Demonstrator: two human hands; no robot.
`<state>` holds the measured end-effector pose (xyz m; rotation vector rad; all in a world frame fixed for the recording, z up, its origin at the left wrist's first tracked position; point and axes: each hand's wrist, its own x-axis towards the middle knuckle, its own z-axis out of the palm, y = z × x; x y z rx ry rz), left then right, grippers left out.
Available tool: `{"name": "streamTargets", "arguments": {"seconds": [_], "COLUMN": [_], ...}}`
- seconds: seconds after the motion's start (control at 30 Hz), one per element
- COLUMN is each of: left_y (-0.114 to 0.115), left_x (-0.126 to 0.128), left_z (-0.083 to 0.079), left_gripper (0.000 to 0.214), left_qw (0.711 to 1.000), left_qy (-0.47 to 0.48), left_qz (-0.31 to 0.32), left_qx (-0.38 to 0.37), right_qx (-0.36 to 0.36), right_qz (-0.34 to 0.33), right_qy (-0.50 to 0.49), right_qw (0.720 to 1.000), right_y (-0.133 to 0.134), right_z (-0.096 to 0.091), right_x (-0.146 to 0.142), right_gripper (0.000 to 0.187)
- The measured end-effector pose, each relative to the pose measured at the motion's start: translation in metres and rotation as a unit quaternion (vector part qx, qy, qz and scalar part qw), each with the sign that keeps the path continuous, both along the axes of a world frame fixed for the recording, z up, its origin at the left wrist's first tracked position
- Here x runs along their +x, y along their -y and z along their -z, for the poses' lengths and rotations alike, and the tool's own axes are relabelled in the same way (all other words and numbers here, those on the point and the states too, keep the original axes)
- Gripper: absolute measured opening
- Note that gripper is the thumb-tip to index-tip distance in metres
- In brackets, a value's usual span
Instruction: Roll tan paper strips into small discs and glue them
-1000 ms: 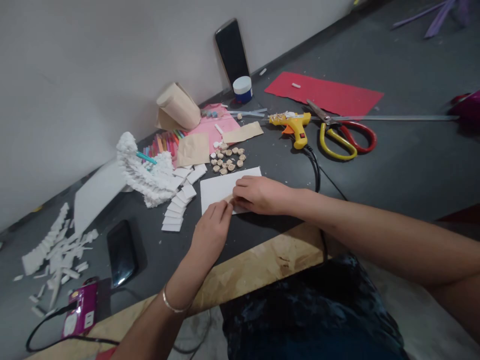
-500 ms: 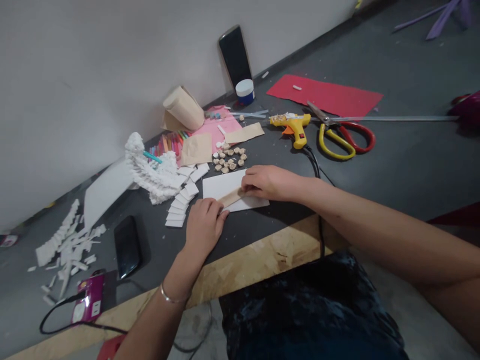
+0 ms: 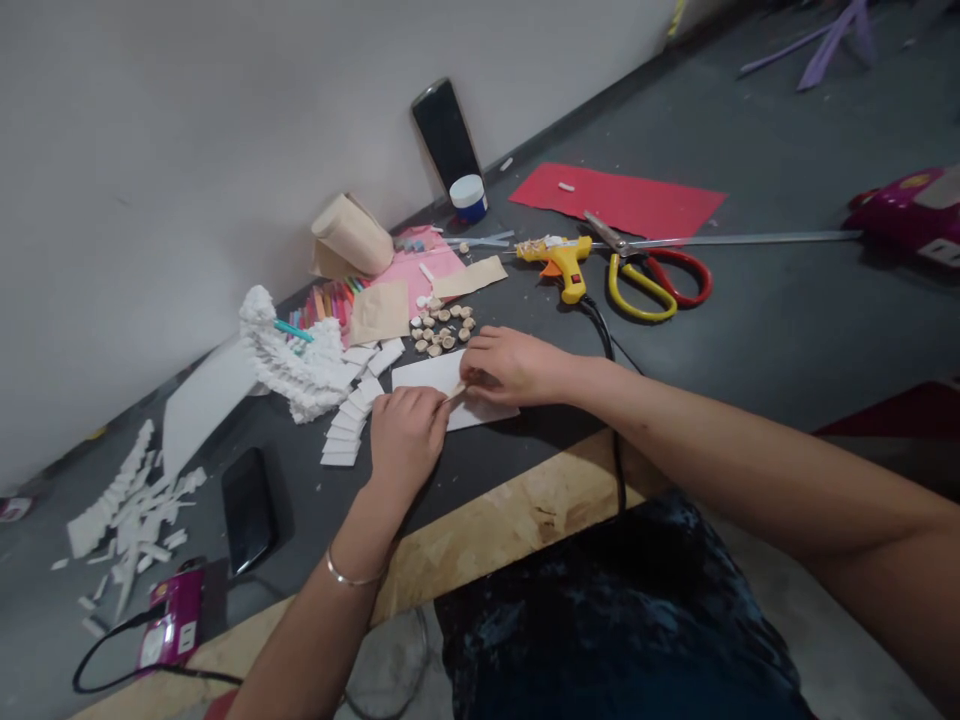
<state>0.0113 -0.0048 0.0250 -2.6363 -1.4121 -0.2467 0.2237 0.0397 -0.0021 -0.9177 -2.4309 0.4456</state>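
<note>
Head camera: left hand (image 3: 409, 440) and right hand (image 3: 510, 365) meet at twelve o'clock, fingertips pinched together on a thin tan strip (image 3: 456, 391) over a white card (image 3: 484, 412), yellow glue gun (image 3: 562, 262) beyond.

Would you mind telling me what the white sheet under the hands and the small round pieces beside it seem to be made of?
The white sheet looks like matte foam board or thick card: flat, stiff and unglossy, though the look cannot settle which. The small round pieces look like unvarnished wood slices, with pale faces and darker rims, but they are too small to be sure.
</note>
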Motion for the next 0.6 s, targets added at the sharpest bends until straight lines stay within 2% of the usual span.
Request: {"name": "streamTargets", "arguments": {"seconds": [0.1, 0.17, 0.23, 0.37, 0.6], "left_y": [0.0, -0.001, -0.002, -0.007, -0.013], "left_x": [0.003, 0.004, 0.002, -0.008, -0.023], "left_z": [-0.011, -0.02, -0.026, -0.033, -0.023], "left_gripper": [0.02, 0.024, 0.028, 0.033, 0.031], "left_qw": [0.994, 0.978, 0.953, 0.886, 0.804], "left_qy": [0.054, 0.097, 0.148, 0.216, 0.291], "left_qz": [-0.014, -0.026, -0.055, -0.113, -0.147], "left_qx": [-0.095, -0.181, -0.259, -0.394, -0.497], "right_qx": [0.0, -0.022, -0.053, -0.106, -0.184], "right_qz": [-0.019, -0.028, -0.036, -0.035, -0.01], "right_qy": [-0.048, -0.054, -0.047, -0.049, -0.029], "right_qw": [0.999, 0.998, 0.997, 0.993, 0.982], "right_y": [0.003, 0.005, 0.005, 0.0, -0.003], "right_z": [-0.002, -0.003, -0.005, -0.007, -0.01], "right_x": [-0.004, -0.006, -0.007, -0.004, 0.006], "right_gripper": [0.035, 0.027, 0.019, 0.02, 0.02]}}
